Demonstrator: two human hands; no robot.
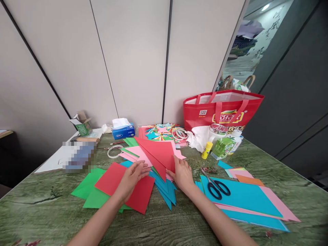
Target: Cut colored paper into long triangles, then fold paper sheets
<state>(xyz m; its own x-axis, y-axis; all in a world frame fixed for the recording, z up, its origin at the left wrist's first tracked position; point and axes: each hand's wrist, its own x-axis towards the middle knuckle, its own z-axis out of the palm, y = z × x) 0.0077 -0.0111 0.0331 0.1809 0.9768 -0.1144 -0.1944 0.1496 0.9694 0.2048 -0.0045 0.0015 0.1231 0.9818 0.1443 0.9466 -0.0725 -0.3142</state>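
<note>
My right hand (182, 175) pinches the right edge of a red sheet of paper (161, 153), which shows a diagonal fold and a pointed lower corner. My left hand (133, 176) hovers with fingers stretched out, over a pile of red square paper (115, 177) and close to pink paper (138, 153). Under the red sheet lie pink, green and blue pieces, with pointed blue paper (165, 191) sticking out between my hands. Green paper (93, 198) peeks out from below the red squares.
Black-handled scissors (217, 188) rest on blue sheets (252, 198) at right. Behind stand a yellow glue stick (207, 150), a green box (220, 149), a red bag (202, 116) and a blue tissue box (123, 131). A tape roll (109, 152) lies left of the papers.
</note>
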